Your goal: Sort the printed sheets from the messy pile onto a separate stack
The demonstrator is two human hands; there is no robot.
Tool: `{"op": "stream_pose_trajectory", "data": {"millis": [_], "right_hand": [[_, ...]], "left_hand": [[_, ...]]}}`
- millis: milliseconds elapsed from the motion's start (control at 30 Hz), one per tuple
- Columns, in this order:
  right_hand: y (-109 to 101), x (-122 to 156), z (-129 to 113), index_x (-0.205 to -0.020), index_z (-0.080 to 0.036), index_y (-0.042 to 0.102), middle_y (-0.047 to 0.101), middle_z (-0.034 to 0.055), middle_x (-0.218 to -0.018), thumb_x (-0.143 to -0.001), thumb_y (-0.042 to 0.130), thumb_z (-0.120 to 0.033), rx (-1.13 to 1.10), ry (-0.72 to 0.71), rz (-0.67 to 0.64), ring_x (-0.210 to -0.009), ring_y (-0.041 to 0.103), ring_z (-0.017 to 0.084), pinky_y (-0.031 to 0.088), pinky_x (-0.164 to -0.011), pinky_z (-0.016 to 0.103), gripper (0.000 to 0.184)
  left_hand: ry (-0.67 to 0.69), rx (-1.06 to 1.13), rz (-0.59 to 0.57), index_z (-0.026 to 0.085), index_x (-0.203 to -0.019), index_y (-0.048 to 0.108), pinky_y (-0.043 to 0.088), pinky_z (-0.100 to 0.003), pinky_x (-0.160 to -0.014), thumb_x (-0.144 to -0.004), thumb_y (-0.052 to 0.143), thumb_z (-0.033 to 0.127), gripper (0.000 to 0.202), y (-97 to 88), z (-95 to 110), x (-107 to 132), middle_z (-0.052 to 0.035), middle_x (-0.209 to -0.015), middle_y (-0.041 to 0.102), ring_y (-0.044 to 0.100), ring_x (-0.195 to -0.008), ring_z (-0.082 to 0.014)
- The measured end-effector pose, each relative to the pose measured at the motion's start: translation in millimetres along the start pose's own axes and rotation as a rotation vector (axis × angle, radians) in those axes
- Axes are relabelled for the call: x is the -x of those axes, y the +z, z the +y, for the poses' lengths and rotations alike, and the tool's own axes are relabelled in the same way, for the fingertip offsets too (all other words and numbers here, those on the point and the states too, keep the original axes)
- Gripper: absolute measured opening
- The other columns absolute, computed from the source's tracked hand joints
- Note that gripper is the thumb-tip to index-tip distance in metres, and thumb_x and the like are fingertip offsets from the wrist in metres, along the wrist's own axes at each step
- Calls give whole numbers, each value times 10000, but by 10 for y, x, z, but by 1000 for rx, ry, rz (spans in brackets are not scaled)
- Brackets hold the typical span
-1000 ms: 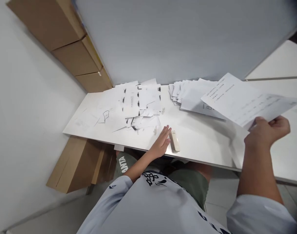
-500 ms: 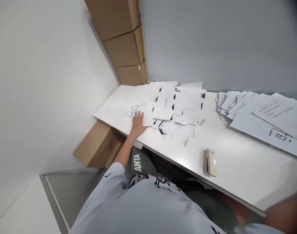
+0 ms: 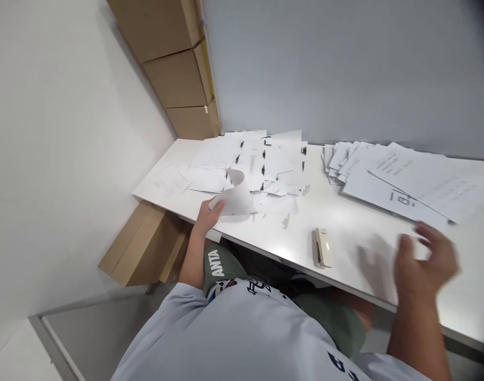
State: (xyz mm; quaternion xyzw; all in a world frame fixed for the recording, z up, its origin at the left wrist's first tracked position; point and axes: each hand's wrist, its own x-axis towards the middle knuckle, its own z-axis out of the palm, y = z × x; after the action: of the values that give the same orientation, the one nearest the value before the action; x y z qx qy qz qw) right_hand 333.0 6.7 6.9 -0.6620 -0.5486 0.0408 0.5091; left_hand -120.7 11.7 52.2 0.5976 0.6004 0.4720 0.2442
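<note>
My left hand [image 3: 210,214] pinches the near corner of a white sheet of paper [image 3: 239,198], which curls up off the papers under it. Overlapping printed sheets [image 3: 252,159] with dark marks along their edges lie just beyond. Over the right part of the table, my right hand [image 3: 426,259] hangs with fingers apart and slightly bent, a little blurred, holding nothing. Its shadow falls on the tabletop beside it. Between the hands, near the front edge, lies a cream stapler [image 3: 323,247].
A fanned pile of papers [image 3: 384,169] lies at the back right of the white table [image 3: 265,238]. Cardboard boxes [image 3: 182,79] are stacked at the back left, and another cardboard box [image 3: 134,243] stands below the table's left end. Grey and white walls border the table.
My left hand went from lying flat on the sheet to gripping its corner and lifting it into a curl. My right hand came up over the table. The view shifted right.
</note>
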Motion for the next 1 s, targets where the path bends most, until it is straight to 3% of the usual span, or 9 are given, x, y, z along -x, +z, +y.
{"op": "stream_pose_trajectory", "data": {"millis": [133, 267, 367, 467, 567, 667, 767, 900, 1000], "right_hand": [[75, 353, -649, -1431, -278, 458, 500, 112, -1453, -860, 626, -477, -257, -62, -422, -1321, 488, 294, 387, -1111, 498, 628], [369, 561, -1049, -1552, -352, 165, 329, 92, -1585, -842, 669, -509, -488, -1, -622, -1425, 377, 268, 352, -1140, 515, 885], [565, 599, -1153, -1466, -333, 383, 564, 85, -1401, -870, 629, -516, -611, 28, -644, -1328, 501, 254, 390, -1112, 494, 670], [632, 555, -1236, -1043, -284, 706, 718, 50, -1096, -883, 609, -499, -560, 34, -657, -1190, 601, 265, 416, -1079, 482, 285], [618, 501, -1319, -835, -269, 724, 731, 33, -923, -887, 604, -478, -601, 50, -599, -1026, 660, 250, 489, -968, 441, 246], [633, 521, -1348, -975, -266, 698, 725, 46, -958, -849, 660, -458, -695, 119, -460, -959, 663, 231, 516, -888, 406, 233], [716, 657, -1303, -1191, -253, 604, 706, 75, -1082, -785, 712, -484, -777, 268, -343, -1020, 645, 234, 508, -912, 415, 479], [824, 881, -1213, -1070, -205, 648, 708, 92, -1076, -745, 717, -536, -751, 456, -387, -1027, 637, 261, 497, -929, 438, 469], [836, 931, -1218, -950, -207, 678, 724, 71, -961, -761, 686, -554, -705, 433, -454, -949, 645, 266, 504, -890, 439, 395]], "left_hand": [[108, 77, -271, 198, -1012, 749, 579, -384, -835, -904, 553, 575, 439, 48, 275, -1, -74, -965, 753, 703, -972, -274], [134, 252, -416, 229, -1091, 740, 500, -391, -1024, -933, 557, 496, 360, 244, 168, 8, -77, -1173, 721, 642, -1173, -262], [114, 310, -314, 233, -1142, 707, 448, -393, -1081, -871, 654, 497, 382, 360, -55, 31, -91, -1235, 690, 600, -1233, -254], [63, 338, -165, 198, -994, 712, 478, -395, -1023, -815, 707, 524, 372, 408, -216, 36, -101, -1093, 713, 649, -1108, -244], [-22, 353, -86, 172, -866, 693, 537, -372, -881, -796, 702, 557, 392, 426, -266, 84, -90, -949, 716, 679, -948, -233], [-130, 354, -36, 154, -997, 689, 555, -364, -831, -787, 686, 587, 481, 481, -272, 217, -97, -984, 729, 687, -944, -248], [-135, 327, 8, 146, -1093, 663, 545, -377, -893, -810, 649, 597, 533, 573, -299, 365, -110, -1055, 725, 679, -1009, -259], [-60, 309, 85, 153, -1157, 629, 511, -391, -973, -842, 623, 583, 533, 660, -365, 454, -125, -1123, 698, 651, -1092, -266], [-26, 368, 183, 169, -1114, 620, 525, -372, -915, -886, 567, 571, 465, 710, -414, 447, -104, -1051, 685, 657, -1012, -240]]}}
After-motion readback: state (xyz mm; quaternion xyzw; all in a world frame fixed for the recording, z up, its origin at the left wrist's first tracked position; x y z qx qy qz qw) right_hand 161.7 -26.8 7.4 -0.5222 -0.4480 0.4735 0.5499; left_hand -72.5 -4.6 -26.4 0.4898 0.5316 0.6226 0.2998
